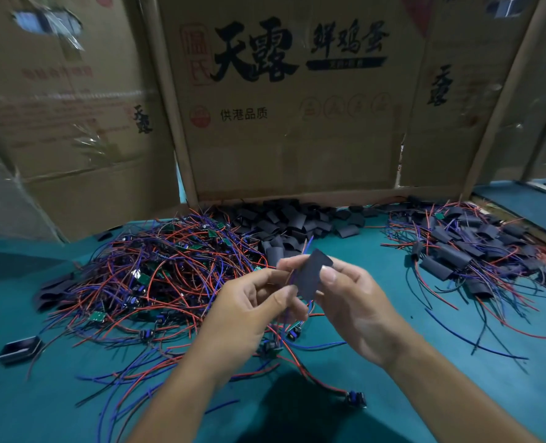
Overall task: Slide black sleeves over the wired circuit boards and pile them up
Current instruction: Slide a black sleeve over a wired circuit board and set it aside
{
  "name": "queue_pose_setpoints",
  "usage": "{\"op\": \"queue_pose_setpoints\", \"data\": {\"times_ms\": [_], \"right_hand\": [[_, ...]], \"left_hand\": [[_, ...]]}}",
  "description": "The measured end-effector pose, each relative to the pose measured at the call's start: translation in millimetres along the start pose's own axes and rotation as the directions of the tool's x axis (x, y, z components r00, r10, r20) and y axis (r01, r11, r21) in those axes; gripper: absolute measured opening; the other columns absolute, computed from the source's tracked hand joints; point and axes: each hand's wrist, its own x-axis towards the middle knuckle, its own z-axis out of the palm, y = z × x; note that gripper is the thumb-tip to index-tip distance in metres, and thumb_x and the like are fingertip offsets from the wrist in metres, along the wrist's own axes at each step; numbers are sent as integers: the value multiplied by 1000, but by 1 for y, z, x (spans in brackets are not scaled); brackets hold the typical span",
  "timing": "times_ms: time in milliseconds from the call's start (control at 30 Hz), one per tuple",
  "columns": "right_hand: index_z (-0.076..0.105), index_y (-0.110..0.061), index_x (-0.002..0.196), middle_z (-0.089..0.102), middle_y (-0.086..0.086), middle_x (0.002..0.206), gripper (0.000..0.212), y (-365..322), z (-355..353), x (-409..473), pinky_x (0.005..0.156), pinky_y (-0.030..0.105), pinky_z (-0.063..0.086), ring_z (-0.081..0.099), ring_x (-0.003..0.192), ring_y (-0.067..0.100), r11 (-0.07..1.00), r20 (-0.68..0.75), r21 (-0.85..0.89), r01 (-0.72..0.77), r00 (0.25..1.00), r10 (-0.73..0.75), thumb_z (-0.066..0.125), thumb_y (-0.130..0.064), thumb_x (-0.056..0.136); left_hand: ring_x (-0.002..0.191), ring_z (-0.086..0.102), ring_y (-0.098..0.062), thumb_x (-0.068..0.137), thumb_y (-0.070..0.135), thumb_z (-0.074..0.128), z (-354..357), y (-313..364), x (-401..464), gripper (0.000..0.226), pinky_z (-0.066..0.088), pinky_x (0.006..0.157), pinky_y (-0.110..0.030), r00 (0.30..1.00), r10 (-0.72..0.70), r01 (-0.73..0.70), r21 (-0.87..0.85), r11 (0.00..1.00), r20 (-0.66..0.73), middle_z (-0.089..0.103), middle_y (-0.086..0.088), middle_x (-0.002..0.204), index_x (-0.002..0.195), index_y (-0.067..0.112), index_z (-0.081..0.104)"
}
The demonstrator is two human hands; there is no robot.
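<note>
One head-worn wide-angle view looks forward and down, close over the teal table (377,314) toward cardboard boxes (291,123).

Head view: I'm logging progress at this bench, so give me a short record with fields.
surface: green table
left hand: pinches wires at the sleeve's lower end
right hand: holds black sleeve
left of hands: heap of bare wired boards
behind hands: heap of empty sleeves
right: pile of sleeved boards
backdrop: cardboard boxes

Both forearms (182,388) look bare, with no sleeves or gloves apparent.
</note>
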Motion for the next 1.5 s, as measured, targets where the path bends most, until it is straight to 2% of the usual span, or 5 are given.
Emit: {"op": "queue_pose_setpoints", "data": {"times_ms": [200, 433, 1000, 1267, 1500], "right_hand": [[66, 3, 115, 62, 24, 123, 60, -3, -4, 1, 106, 55, 37, 58, 109, 33, 999, -12, 33, 21, 1000, -21, 76, -44, 79], [75, -23, 108, 66, -1, 96, 34, -15, -25, 6, 67, 22, 50, 56, 89, 12, 933, -239, 357, 39, 970, 51, 68, -38, 78], [73, -16, 112, 68, 4, 98, 63, 3, -21, 7, 66, 30, 56, 67, 84, 16, 852, -59, 504, -144, 978, 201, 93, -40, 57], [68, -12, 115, 61, 14, 105, 50, 15, -2, 1, 65, 28, 40, 55, 86, 17, 982, -8, 171, -80, 997, 83, 78, -43, 77], [67, -4, 107, 46, 6, 63, 34, 28, 15, -2, 44, 19, 32, 38, 50, 13, 991, -124, 19, -134, 983, 135, 64, -28, 83]], "left_hand": [[44, 43, -10, 91, 32, 66, -4, -1, 0, 17, 34, 43, -19, 996, 34, -30, 41, 999, -88, 52, 2, 57, 89, 18, 75], [47, 25, -13, 89, 37, 65, -7, 0, 0, 25, 18, 47, -30, 992, 74, -69, 51, 996, -107, 34, 1, 53, 89, 15, 76], [45, 26, -16, 90, 33, 64, -7, 7, -4, 25, 18, 49, -31, 996, 85, -84, 51, 995, 0, 34, -4, 51, 88, 11, 76], [44, 36, -13, 85, 24, 63, -4, 4, -1, 5, 29, 41, -20, 999, -34, 32, -46, 998, -38, 50, -3, 58, 84, 23, 68], [47, 49, -20, 99, 15, 37, 11, -8, 4, 13, 32, 39, -21, 931, -175, 103, -230, 968, -322, 64, -11, 78, 100, 12, 50]]}}
